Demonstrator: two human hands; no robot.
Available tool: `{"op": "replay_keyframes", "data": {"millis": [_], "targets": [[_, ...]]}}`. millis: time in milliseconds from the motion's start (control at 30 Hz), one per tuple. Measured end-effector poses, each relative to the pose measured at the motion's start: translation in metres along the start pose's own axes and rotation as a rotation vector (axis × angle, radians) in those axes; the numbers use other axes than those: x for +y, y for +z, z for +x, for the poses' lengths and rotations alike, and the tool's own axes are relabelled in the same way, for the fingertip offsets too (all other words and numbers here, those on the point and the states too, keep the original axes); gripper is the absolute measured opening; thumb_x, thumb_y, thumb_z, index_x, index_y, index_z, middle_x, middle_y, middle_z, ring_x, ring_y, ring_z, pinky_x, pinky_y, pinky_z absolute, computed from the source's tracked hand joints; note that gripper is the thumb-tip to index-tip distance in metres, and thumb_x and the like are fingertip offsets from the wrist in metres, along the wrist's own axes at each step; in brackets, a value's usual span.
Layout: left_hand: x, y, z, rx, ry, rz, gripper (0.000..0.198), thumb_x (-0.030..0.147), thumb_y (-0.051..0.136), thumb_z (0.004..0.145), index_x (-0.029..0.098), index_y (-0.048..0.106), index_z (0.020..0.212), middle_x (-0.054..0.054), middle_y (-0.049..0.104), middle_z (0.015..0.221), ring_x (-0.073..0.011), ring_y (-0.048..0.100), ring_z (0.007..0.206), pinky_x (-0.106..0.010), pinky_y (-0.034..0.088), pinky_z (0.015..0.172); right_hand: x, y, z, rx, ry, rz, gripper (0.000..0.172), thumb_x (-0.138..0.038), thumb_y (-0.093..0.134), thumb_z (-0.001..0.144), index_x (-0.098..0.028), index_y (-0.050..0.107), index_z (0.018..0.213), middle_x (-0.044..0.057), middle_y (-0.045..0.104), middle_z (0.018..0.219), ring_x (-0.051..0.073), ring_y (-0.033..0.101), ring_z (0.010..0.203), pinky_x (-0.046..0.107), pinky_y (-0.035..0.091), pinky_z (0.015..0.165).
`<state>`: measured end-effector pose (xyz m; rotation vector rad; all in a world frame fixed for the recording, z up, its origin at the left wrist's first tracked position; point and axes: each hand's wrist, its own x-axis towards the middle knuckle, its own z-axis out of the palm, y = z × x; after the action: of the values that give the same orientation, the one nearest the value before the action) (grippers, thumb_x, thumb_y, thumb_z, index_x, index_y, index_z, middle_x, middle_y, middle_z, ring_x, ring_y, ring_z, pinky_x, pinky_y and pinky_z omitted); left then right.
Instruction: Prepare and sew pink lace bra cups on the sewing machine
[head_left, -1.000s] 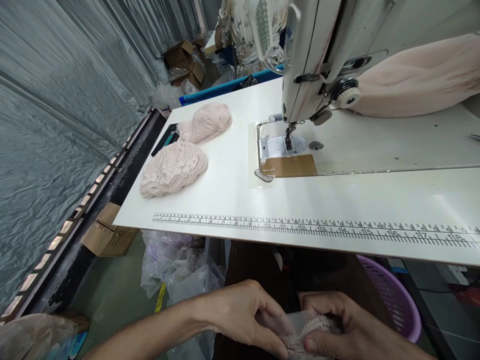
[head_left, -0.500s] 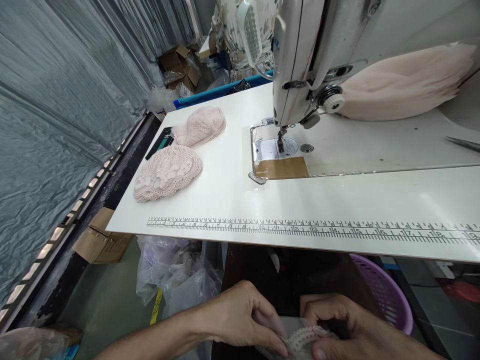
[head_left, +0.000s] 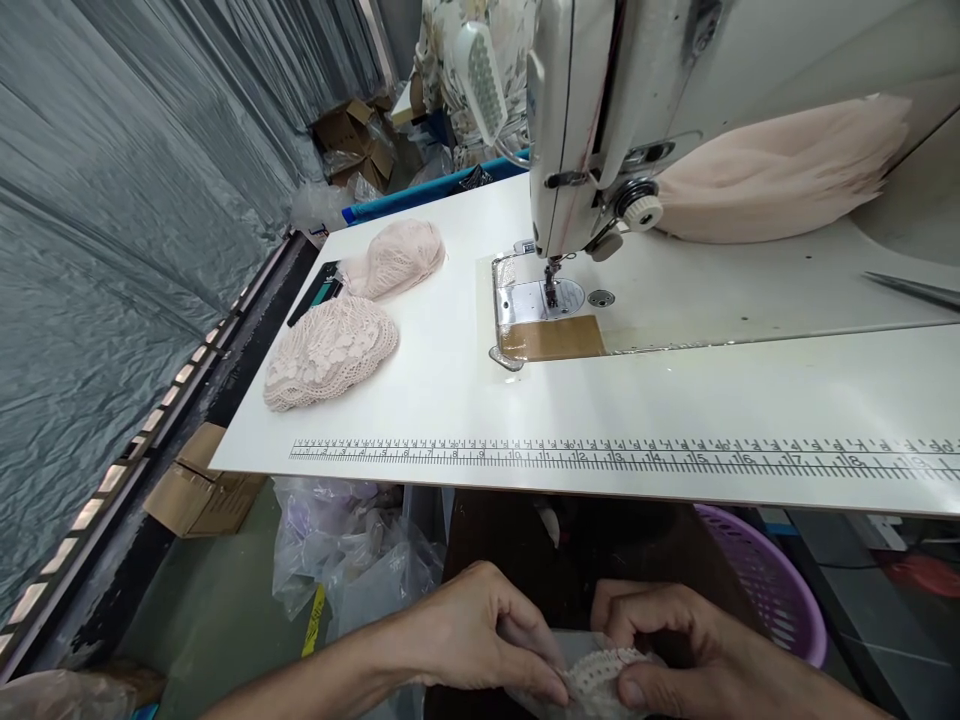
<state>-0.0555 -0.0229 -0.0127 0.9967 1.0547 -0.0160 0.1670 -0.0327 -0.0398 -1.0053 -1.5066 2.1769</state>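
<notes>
Low in the picture, in front of the table edge, my left hand [head_left: 487, 640] pinches one side of a piece of sheer fabric with lace trim [head_left: 600, 672]. My right hand [head_left: 686, 645] grips the other side, its thumb pressed on the lace edge. Part of the fabric is hidden by the fingers and cut off by the frame's bottom. Beyond the hands, a sewing machine [head_left: 577, 180] stands on the white table [head_left: 420, 400], its needle over the metal plate. Two pink lace pieces [head_left: 334, 350] lie at the table's left.
A printed ruler [head_left: 525, 455] runs along the table's front edge. Peach fabric [head_left: 780, 175] lies under the machine arm, with a pointed metal tool [head_left: 911, 288] at right. Below are a purple basket [head_left: 765, 585], plastic bags [head_left: 352, 540] and a cardboard box [head_left: 202, 485].
The view has shifted slightly, so the machine appears a little further left. Both hands stay on the lace-trimmed fabric, which has turned slightly between the fingers.
</notes>
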Motion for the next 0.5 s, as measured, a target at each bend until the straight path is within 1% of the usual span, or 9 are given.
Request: {"op": "replay_keyframes", "data": {"millis": [167, 233, 333, 400, 500], "targets": [[0.0004, 0.0017, 0.0026, -0.001, 0.016, 0.018, 0.026, 0.034, 0.081, 0.059, 0.018, 0.076, 0.079, 0.002, 0.066, 0.063, -0.0063, 0.051, 0.054, -0.015, 0.039, 0.054, 0.0048, 0.0027, 0.0041, -0.043, 0.007, 0.024, 0.039, -0.055, 0.068, 0.074, -0.016, 0.068, 0.073, 0.0, 0.054, 0.075, 0.013, 0.047, 0.067, 0.025, 0.033, 0.06], [0.0008, 0.0019, 0.0026, -0.003, 0.021, 0.027, 0.029, 0.036, 0.081, 0.059, 0.017, 0.076, 0.079, 0.001, 0.066, 0.062, -0.0064, 0.051, 0.054, -0.015, 0.038, 0.054, 0.0053, 0.004, 0.0053, -0.04, 0.011, 0.023, 0.039, -0.054, 0.068, 0.074, -0.015, 0.068, 0.071, 0.0, 0.053, 0.073, 0.013, 0.047, 0.066, 0.024, 0.033, 0.059], [0.0007, 0.0012, 0.0016, -0.005, 0.005, 0.015, 0.037, 0.043, 0.081, 0.057, 0.016, 0.076, 0.08, -0.001, 0.067, 0.064, -0.0077, 0.052, 0.055, -0.017, 0.041, 0.058, 0.004, 0.0046, 0.0065, -0.001, 0.015, -0.006, 0.04, -0.053, 0.068, 0.075, -0.014, 0.066, 0.065, -0.001, 0.052, 0.069, 0.013, 0.046, 0.065, 0.025, 0.033, 0.059], [-0.0003, 0.0003, 0.001, -0.012, -0.002, 0.001, 0.04, 0.047, 0.08, 0.057, 0.015, 0.076, 0.082, -0.003, 0.068, 0.066, -0.0087, 0.054, 0.057, -0.019, 0.043, 0.062, 0.0023, 0.0041, 0.007, 0.016, 0.025, -0.022, 0.04, -0.053, 0.068, 0.074, -0.014, 0.065, 0.065, 0.0, 0.053, 0.069, 0.014, 0.048, 0.066, 0.025, 0.034, 0.061], [-0.0012, -0.0016, 0.0007, -0.018, 0.004, -0.009, 0.042, 0.048, 0.081, 0.056, 0.015, 0.076, 0.082, -0.002, 0.068, 0.068, -0.0093, 0.055, 0.059, -0.019, 0.043, 0.062, 0.0001, 0.0034, 0.0069, 0.02, 0.03, -0.034, 0.04, -0.054, 0.068, 0.074, -0.015, 0.065, 0.066, 0.0, 0.054, 0.07, 0.015, 0.049, 0.068, 0.026, 0.035, 0.062]]}}
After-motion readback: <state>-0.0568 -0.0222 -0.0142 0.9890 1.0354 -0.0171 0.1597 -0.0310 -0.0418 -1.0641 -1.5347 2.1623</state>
